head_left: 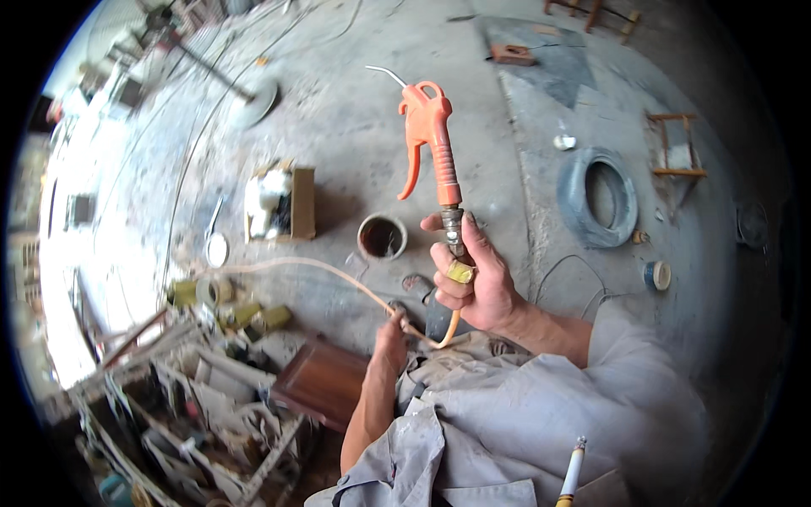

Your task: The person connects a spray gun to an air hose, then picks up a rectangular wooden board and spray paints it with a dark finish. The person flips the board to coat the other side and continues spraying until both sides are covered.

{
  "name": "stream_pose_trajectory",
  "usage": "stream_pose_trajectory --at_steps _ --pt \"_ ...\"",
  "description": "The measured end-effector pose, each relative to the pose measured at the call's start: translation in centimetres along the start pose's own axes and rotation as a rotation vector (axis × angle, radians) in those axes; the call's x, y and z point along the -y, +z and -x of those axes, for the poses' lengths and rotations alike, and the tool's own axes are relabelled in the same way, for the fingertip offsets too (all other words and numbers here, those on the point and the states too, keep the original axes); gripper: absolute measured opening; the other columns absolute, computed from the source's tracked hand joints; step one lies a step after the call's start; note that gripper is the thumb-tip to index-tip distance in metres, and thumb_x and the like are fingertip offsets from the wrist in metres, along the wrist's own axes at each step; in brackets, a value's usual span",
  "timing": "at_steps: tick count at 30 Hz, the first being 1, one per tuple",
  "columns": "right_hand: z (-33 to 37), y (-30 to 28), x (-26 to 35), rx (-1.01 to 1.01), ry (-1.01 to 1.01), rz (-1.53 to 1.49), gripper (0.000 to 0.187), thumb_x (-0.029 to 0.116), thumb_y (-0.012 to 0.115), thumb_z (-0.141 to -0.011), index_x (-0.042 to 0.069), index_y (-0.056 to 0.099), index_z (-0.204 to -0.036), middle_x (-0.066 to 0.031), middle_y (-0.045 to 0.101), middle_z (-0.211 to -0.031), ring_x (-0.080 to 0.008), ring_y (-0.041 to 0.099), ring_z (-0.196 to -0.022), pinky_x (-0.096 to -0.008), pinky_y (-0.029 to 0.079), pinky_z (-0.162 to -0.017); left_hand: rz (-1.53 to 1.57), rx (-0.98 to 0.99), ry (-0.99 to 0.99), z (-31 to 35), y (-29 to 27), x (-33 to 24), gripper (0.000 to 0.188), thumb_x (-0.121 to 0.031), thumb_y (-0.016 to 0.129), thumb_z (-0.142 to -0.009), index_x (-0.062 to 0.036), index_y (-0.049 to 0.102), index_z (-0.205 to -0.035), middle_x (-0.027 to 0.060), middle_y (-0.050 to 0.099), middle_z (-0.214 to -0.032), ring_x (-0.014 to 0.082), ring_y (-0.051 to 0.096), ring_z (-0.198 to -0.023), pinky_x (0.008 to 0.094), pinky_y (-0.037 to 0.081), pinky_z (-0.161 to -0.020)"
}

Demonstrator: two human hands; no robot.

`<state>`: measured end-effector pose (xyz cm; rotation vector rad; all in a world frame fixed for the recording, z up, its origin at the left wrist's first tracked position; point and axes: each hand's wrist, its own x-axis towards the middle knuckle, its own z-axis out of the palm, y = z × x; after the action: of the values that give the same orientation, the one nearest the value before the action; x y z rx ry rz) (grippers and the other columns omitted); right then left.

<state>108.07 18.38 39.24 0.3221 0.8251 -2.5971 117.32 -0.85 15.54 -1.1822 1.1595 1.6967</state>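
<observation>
1. Left hand (390, 338) sits low by the person's lap, fingers pinched closed around a thin tan hose (321, 270); the hose runs from that grip out to the left in a long shallow arc over the concrete floor (380, 110), and a short loop of it curls from the hand rightward up toward the other hand.
2. Further left, a heap of scrap wood and metal strips (194, 406) lies on the floor, with a dark brown wooden panel (323, 382) just beside the left forearm.
3. Above that heap, an open cardboard box (283, 203) stands on the floor, and near it to the right a small round can (382, 237) with a dark inside.
4. Right hand (473, 275) is clenched around the metal fitting at the base of an orange air blow gun (429, 139), holding it upright above the lap; the gun's thin bent nozzle points up and to the left, its trigger lever hangs free on the left side, untouched by the fingers.
5. Right of the hand, well apart, a rubber tyre (601, 196) lies flat on the floor, with a small roll of tape (656, 275) below it.
6. Grey work clothes (541, 422) fill the lower right.
</observation>
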Motion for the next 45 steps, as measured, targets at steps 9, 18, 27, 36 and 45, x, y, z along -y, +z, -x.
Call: stream_pose_trajectory --at_steps 9,18,27,36,45 --pt "8.0 1.2 1.6 -0.077 -0.297 0.131 0.053 0.05 0.036 -0.109 0.005 0.051 -0.133 0.0068 0.032 -0.063 -0.004 0.019 -0.046 -0.0245 0.019 -0.044 0.6 0.416 0.048 -5.2 -3.3 -3.5 0.018 -0.019 0.049 -0.103 -0.003 0.057 -0.103 0.0062 0.06 -0.087 0.0207 0.058 -0.082 0.0344 0.05 -0.076" --pt "4.4 -5.9 -5.2 -0.236 -0.136 0.416 0.04 0.042 0.04 -0.11 0.006 0.056 -0.111 0.0021 0.05 -0.071 -0.005 0.04 -0.048 -0.0239 0.034 -0.04 0.299 0.327 0.428 4.6 -5.1 -9.5 0.027 -0.032 0.052 -0.107 -0.0124 0.057 -0.124 -0.0048 0.043 -0.074 0.0085 0.036 -0.057 0.0243 0.031 -0.046" --pt "-7.4 -3.6 -18.6 -0.056 -0.291 1.461 0.033 0.033 0.052 -0.105 0.0 0.055 -0.102 -0.0191 0.06 -0.06 -0.0316 0.067 -0.056 -0.0437 0.045 -0.043 0.198 0.375 0.549 10.7 -3.1 -11.1 0.054 -0.059 0.044 -0.104 -0.0087 0.059 -0.119 0.0015 0.061 -0.098 0.0155 0.06 -0.086 0.0335 0.05 -0.08" --pt "-5.6 -4.9 -24.7 0.239 -0.257 1.706 0.061 0.044 0.056 -0.099 -0.008 0.046 -0.128 -0.0318 0.06 -0.111 -0.0422 0.067 -0.096 -0.0476 0.054 -0.082 0.154 0.407 0.52 4.2 -9.7 -10.6 0.034 -0.032 0.058 -0.098 -0.0023 0.057 -0.115 0.0079 0.068 -0.101 0.0227 0.065 -0.098 0.0376 0.05 -0.094" --pt "0.2 -4.8 -21.1 0.024 0.055 1.42 0.055 0.045 0.058 -0.098 -0.004 0.056 -0.123 -0.0308 0.067 -0.11 -0.0444 0.066 -0.107 -0.0499 0.053 -0.09 -0.049 0.259 0.455 9.6 -4.2 -10.8 0.037 -0.035 0.057 -0.099 -0.0142 0.065 -0.128 0.0079 0.072 -0.107 0.0192 0.068 -0.098 0.034 0.052 -0.088"
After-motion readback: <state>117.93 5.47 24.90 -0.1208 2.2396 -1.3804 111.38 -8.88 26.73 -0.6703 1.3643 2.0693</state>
